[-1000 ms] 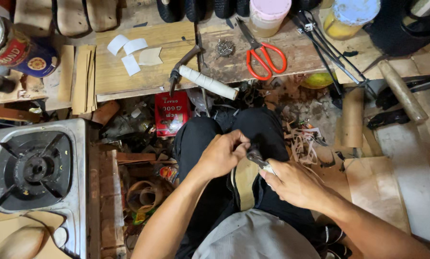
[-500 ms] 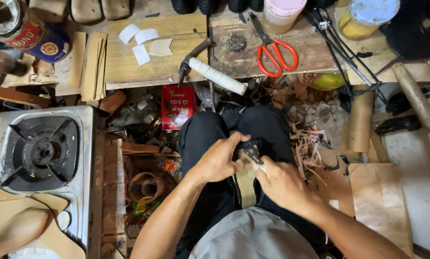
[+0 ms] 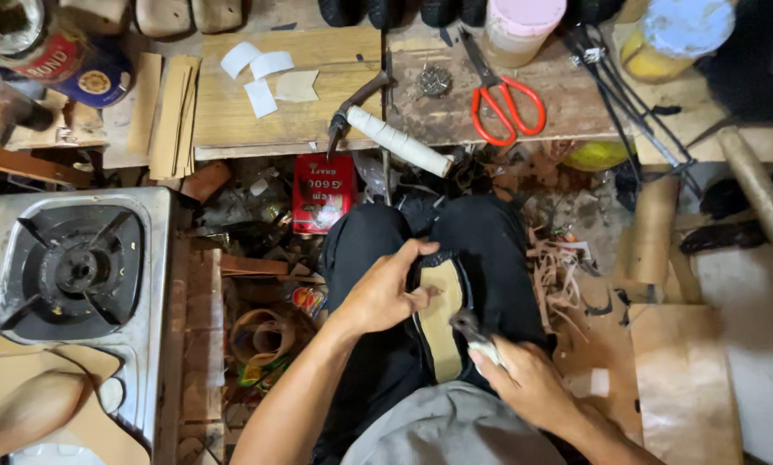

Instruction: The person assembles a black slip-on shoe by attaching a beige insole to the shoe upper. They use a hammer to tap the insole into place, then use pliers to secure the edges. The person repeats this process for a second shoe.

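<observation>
Tan, dark-edged shoe sole (image 3: 439, 320) lies lengthwise on the lap over black trousers, w/ left hand (image 3: 384, 293) curled round its 9 o'clock edge, thumb on the tan face. Right hand (image 3: 524, 383), at 4 o'clock, is closed on a small grey-tipped tool (image 3: 472, 334) whose tip touches the sole. At 12 o'clock: wooden desk (image 3: 257, 125) w/ red-handled scissors (image 3: 502, 102) and white-wrapped hammer (image 3: 386, 133); metal gas stove (image 3: 68, 271) at 9.

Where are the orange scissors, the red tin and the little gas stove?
Orange-handled metal scissors (image 3: 500, 102): head view, point where blades meet handles.
Red rectangular tin (image 3: 323, 195): head view, middle of its front.
Steel single-burner gas stove (image 3: 78, 267): head view, centre of the black burner.
</observation>
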Demonstrator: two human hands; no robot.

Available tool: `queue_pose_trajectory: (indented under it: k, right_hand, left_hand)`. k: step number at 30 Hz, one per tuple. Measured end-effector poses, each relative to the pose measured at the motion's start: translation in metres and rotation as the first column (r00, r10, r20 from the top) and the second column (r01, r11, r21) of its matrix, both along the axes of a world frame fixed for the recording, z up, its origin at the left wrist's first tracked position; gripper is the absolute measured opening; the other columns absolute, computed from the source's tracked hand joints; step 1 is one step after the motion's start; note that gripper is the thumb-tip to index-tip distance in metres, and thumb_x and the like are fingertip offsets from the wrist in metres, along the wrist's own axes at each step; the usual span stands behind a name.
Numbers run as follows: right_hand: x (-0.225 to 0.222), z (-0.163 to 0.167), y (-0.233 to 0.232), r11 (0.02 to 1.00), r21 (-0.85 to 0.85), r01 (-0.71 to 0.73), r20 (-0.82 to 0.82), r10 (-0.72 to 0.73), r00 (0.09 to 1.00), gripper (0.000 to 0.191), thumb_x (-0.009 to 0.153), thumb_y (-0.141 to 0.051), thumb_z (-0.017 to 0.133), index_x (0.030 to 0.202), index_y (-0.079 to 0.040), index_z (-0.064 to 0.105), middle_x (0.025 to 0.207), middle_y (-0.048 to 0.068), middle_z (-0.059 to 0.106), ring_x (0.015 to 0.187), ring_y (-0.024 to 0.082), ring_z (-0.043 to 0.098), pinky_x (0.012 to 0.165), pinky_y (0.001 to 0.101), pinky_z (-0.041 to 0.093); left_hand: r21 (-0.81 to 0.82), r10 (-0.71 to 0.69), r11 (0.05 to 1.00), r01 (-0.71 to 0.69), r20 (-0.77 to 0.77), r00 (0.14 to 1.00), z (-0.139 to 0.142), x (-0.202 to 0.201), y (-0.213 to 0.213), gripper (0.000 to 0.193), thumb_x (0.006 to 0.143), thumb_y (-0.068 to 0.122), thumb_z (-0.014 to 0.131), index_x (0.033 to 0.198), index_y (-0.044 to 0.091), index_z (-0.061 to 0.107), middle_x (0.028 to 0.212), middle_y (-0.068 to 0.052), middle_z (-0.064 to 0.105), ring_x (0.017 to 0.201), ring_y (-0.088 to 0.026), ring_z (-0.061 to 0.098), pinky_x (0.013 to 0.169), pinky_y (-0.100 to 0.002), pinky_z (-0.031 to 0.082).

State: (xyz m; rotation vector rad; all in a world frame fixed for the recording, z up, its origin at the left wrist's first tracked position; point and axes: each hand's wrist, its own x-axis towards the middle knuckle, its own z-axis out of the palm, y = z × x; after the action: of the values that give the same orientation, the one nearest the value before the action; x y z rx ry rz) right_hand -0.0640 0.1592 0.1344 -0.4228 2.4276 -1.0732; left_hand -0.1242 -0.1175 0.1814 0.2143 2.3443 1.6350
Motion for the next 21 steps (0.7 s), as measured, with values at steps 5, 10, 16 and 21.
queue_pose_trajectory:
  k: [5,10,16,21]
  right_hand:
    - [0.025,0.011,0.05,0.914,0.3,-0.273,0.097,0.255,0.962,0.027,0.086,-0.037,0.071,0.096,-0.013,0.076,0.09,0.014,0.072,0.076,0.032,0.071,0.066,0.0421,0.053]
    - [0.007,0.005,0.05,0.965,-0.036,0.261,0.123,-0.255,0.959,0.039,0.089,-0.032,0.068,0.117,-0.005,0.072,0.104,0.013,0.079,0.095,0.024,0.075,0.082,0.034,0.058]
    - [-0.005,-0.021,0.024,0.305,-0.493,0.815,0.867,0.246,0.432,0.057,0.098,-0.045,0.053,0.135,-0.002,0.058,0.123,0.019,0.073,0.107,0.037,0.07,0.08,0.0413,0.057]
    - [-0.01,-0.006,0.009,0.169,-0.771,0.614,0.628,0.048,0.777,0.051,0.1,-0.02,0.069,0.142,0.005,0.055,0.128,0.021,0.069,0.112,0.034,0.065,0.086,0.0435,0.054]
  left_hand:
    - [0.31,0.129,0.934,-0.179,0.177,0.976,-0.017,0.012,-0.004,0.055,0.091,-0.001,0.069,0.144,0.004,0.054,0.095,-0.001,0.07,0.081,-0.009,0.06,0.072,-0.028,0.05]
    - [0.603,0.168,0.76,-0.243,0.179,0.969,-0.014,0.019,-0.022,0.057,0.092,-0.004,0.07,0.146,0.004,0.052,0.117,-0.005,0.067,0.105,-0.012,0.064,0.095,-0.029,0.054]
    - [0.731,0.303,0.641,-0.234,0.038,0.952,-0.001,0.025,-0.02,0.059,0.091,-0.008,0.07,0.146,0.0,0.05,0.133,-0.014,0.062,0.117,-0.019,0.064,0.103,-0.035,0.052]
    - [0.841,0.489,0.44,-0.314,0.068,0.869,-0.018,0.026,-0.006,0.067,0.092,0.009,0.075,0.15,0.009,0.041,0.142,-0.018,0.058,0.127,-0.022,0.061,0.108,-0.038,0.049]
